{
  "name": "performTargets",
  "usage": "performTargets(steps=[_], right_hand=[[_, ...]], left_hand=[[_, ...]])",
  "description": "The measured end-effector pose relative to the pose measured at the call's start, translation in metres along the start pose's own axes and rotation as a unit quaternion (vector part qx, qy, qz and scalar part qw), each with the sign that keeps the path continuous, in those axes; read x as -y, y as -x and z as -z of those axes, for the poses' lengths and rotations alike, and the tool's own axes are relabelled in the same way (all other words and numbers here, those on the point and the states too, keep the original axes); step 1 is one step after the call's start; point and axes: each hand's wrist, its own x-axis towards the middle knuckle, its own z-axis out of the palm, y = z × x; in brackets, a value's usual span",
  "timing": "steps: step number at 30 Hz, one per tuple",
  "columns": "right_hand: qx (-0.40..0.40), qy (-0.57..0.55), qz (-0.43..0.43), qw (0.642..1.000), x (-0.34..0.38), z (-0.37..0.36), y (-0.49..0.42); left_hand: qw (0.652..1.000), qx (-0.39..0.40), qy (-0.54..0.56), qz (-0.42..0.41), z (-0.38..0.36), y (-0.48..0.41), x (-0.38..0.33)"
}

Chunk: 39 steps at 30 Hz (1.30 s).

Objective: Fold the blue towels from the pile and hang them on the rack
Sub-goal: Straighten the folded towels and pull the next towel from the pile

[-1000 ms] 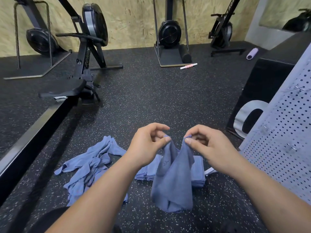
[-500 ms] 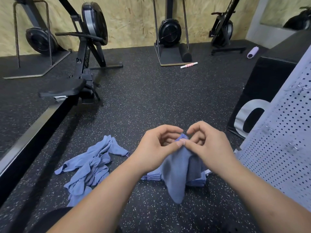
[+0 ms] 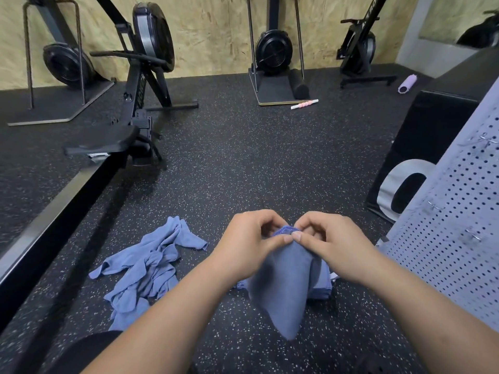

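Head view, left to right: rowing machine (image 3: 140,85) standing on speckled dark floor (image 3: 229,163), then loose pile of blue towels (image 3: 147,268) crumpled on that floor, just left of the forearms. At centre, left hand (image 3: 251,244) and right hand (image 3: 329,244) close together, thumbs touching, each pinching the top edge of one blue towel (image 3: 286,290) hanging down to a point, in front of a low stack of folded towels (image 3: 324,282) on the floor, half hidden behind it. Farthest right, black box (image 3: 437,136) and, nearer, pale perforated rack (image 3: 453,265) with small metal hooks (image 3: 472,236).
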Motion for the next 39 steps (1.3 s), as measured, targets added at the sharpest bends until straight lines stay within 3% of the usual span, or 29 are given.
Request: performTargets(steps=[5,8,14,19,25,32,35,39], right_hand=[[0.022,-0.034,-0.001,0.999,0.0,0.001,0.0],[0.036,-0.033,-0.008,0.999,-0.002,0.009,-0.001],[-0.006,0.099,-0.063,0.993,-0.024,0.038,-0.003],[-0.093,0.211,-0.066,0.971,-0.033,0.057,0.004],[-0.07,0.303,-0.01,0.95,-0.03,0.054,0.008],[-0.06,0.381,-0.044,0.922,-0.044,0.044,0.006],[-0.098,0.37,-0.061,0.922,-0.053,0.042,0.005],[-0.209,0.335,-0.078,0.916,-0.054,0.044,0.004]], left_hand=[[0.995,-0.022,-0.092,-0.012,0.003,-0.001,0.002],[0.993,-0.072,-0.091,-0.009,0.01,-0.004,0.003],[0.968,-0.216,-0.12,0.035,0.049,-0.01,0.019],[0.949,-0.283,-0.106,0.091,0.069,-0.008,0.033],[0.943,-0.302,-0.093,0.1,0.07,-0.005,0.034],[0.939,-0.333,-0.03,0.08,0.07,-0.005,0.033],[0.942,-0.325,-0.039,0.074,0.072,-0.005,0.035],[0.945,-0.3,-0.116,0.052,0.069,-0.003,0.038]])
